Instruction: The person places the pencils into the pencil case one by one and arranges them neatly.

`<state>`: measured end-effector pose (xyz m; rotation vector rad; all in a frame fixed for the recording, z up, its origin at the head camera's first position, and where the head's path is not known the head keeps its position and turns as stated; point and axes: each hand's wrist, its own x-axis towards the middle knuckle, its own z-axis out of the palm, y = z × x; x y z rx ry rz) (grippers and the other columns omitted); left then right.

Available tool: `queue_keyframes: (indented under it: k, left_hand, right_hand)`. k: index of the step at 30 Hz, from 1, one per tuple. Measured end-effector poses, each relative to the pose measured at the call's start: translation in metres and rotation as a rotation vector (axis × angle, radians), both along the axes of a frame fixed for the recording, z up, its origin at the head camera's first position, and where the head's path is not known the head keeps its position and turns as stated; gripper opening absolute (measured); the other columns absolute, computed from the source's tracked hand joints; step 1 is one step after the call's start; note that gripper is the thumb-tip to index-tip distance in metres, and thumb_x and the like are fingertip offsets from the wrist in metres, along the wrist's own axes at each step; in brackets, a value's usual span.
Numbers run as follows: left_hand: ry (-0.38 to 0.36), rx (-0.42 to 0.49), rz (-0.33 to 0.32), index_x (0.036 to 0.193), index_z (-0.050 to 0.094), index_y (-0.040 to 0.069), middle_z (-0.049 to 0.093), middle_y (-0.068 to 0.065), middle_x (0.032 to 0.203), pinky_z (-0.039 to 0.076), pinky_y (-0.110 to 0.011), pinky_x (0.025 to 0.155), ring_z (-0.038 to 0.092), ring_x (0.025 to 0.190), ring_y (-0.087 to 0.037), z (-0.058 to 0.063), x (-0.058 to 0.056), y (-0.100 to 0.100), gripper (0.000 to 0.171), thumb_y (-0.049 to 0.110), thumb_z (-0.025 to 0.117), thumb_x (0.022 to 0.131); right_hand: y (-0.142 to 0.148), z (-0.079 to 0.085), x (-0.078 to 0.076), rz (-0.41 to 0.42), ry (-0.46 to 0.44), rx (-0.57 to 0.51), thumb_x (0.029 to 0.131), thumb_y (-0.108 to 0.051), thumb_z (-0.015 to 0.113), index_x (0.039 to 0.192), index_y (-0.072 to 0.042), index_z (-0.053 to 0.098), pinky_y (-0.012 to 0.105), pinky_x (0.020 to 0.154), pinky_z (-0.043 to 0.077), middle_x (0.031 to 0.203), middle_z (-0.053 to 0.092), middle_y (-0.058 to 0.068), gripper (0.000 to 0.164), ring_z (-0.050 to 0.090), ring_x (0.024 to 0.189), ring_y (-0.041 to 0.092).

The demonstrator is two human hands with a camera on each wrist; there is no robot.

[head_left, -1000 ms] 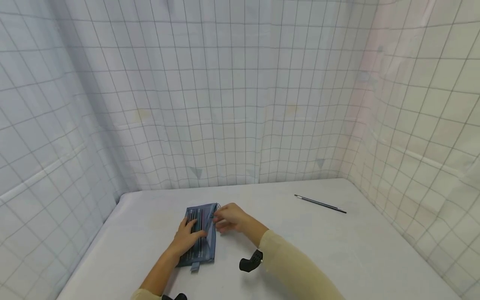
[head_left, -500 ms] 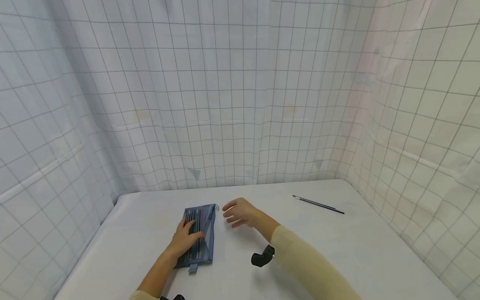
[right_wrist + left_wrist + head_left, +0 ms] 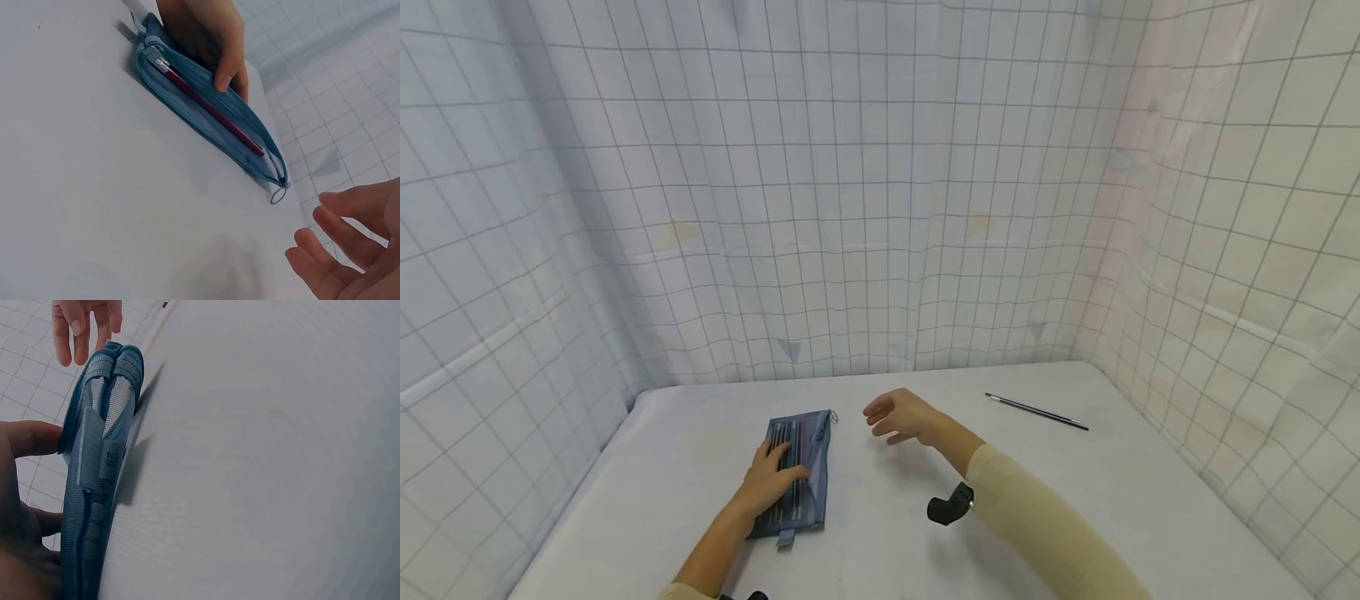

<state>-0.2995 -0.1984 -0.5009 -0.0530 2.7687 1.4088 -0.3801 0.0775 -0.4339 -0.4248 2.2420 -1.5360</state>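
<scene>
A blue mesh zip pouch (image 3: 817, 493) lies on the white table with several thin sticks showing through its face. My left hand (image 3: 765, 485) rests on it, fingers spread, thumb toward the zip side. From the right wrist view, the mouth of the pouch (image 3: 187, 128) gapes unzipped. A dark red stick with a silvery end (image 3: 215, 113) lies inside, and a ring (image 3: 279, 195) hangs at the zip's end. Right of the pouch, apart from it, my right hand (image 3: 904, 416) hovers over the table with loosely bent fingers and nothing in them.
Slim dark sticks, seemingly paintbrushes (image 3: 1036, 411), lie together at the table's back right. White grid-patterned curtains (image 3: 865, 208) stand behind the table and at both sides. A black wrist device (image 3: 951, 504) juts from my right sleeve.
My right hand has left the pouch's zip edge and moved off to the right and slightly back. The left hand stays on the pouch. The sticks at right have not moved.
</scene>
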Motion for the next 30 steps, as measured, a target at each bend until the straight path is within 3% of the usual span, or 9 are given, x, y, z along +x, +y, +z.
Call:
queue_keyframes:
  k: [7, 15, 22, 30]
  left_hand:
    - [-0.035, 0.008, 0.007, 0.155, 0.034, -0.01, 0.005, -0.035, 0.164, 0.012, -0.079, 0.11, 0.007, 0.146, -0.064, 0.007, 0.002, 0.002, 0.089, 0.035, 0.07, 0.086]
    - [-0.042, 0.027, -0.008, 0.157, 0.032, -0.006, 0.001, -0.032, 0.166, 0.009, -0.079, 0.11, 0.002, 0.147, -0.062, -0.009, -0.009, -0.007, 0.1, 0.046, 0.073, 0.082]
    - [-0.027, 0.007, -0.011, 0.157, 0.034, -0.006, 0.003, -0.034, 0.165, 0.012, -0.078, 0.11, 0.006, 0.146, -0.064, 0.002, -0.002, 0.0, 0.092, 0.041, 0.07, 0.086]
    - [-0.04, -0.024, -0.01, 0.155, 0.033, -0.009, 0.005, -0.036, 0.163, 0.014, -0.078, 0.11, 0.008, 0.145, -0.064, 0.011, 0.004, 0.004, 0.086, 0.034, 0.069, 0.09]
  right_hand:
    - [0.025, 0.003, -0.007, 0.001, 0.029, 0.037, 0.091, 0.007, 0.071, 0.126, -0.001, 0.07, 0.041, 0.086, 0.058, 0.127, 0.067, 0.021, 0.036, 0.069, 0.102, 0.021]
    - [0.058, 0.003, -0.013, -0.047, 0.078, 0.102, 0.091, 0.005, 0.071, 0.13, -0.003, 0.069, 0.043, 0.091, 0.056, 0.129, 0.067, 0.018, 0.04, 0.067, 0.107, 0.022]
    - [0.088, 0.005, -0.015, -0.097, 0.114, 0.155, 0.092, 0.003, 0.072, 0.129, -0.006, 0.07, 0.043, 0.092, 0.055, 0.126, 0.069, 0.013, 0.038, 0.066, 0.108, 0.021]
    - [0.116, -0.003, -0.021, -0.1, 0.149, 0.171, 0.094, 0.004, 0.068, 0.135, -0.002, 0.065, 0.045, 0.094, 0.054, 0.131, 0.066, 0.018, 0.041, 0.063, 0.117, 0.027]
